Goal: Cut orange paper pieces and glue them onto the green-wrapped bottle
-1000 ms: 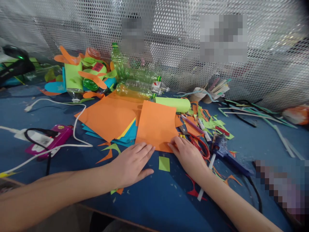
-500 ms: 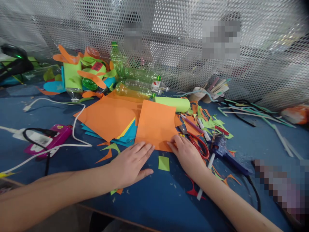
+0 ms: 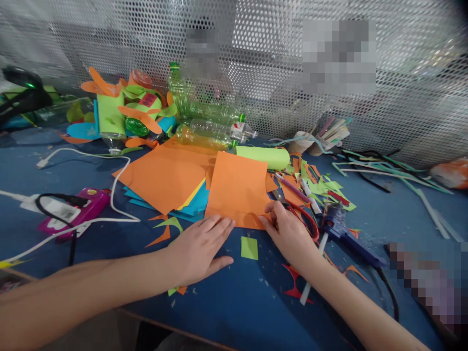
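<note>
At the back, a green bottle [image 3: 177, 92] stands upright beside clear bottles [image 3: 206, 138] lying on their sides (too see-through to judge any contents). Pale sticks [image 3: 335, 134] bunch near a whitish cup [image 3: 301, 141]; whether it holds them is unclear. The orange sheet [image 3: 237, 187] lies between coloured paper [image 3: 164, 175] and red-handled scissors [image 3: 311, 222]. The left hand [image 3: 199, 248] rests palm down on its near edge, fingers straight and unclenched, thumb spread. The right hand [image 3: 288, 234] curls at the near right corner; I cannot tell whether it pinches the paper.
</note>
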A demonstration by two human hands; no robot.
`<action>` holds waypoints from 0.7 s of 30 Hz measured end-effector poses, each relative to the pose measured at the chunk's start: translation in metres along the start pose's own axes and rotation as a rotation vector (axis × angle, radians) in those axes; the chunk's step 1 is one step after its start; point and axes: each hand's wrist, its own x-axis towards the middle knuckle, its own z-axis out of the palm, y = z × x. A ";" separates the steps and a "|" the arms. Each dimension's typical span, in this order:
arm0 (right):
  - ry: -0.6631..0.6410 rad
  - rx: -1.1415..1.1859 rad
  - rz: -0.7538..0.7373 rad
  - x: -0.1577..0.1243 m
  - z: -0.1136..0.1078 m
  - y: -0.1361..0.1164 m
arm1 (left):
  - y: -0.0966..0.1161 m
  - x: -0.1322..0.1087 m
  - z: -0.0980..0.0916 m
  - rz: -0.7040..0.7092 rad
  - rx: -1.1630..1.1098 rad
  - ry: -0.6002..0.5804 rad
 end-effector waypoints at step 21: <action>0.047 -0.161 -0.467 -0.011 -0.010 -0.023 | -0.004 0.001 0.001 0.025 -0.077 0.045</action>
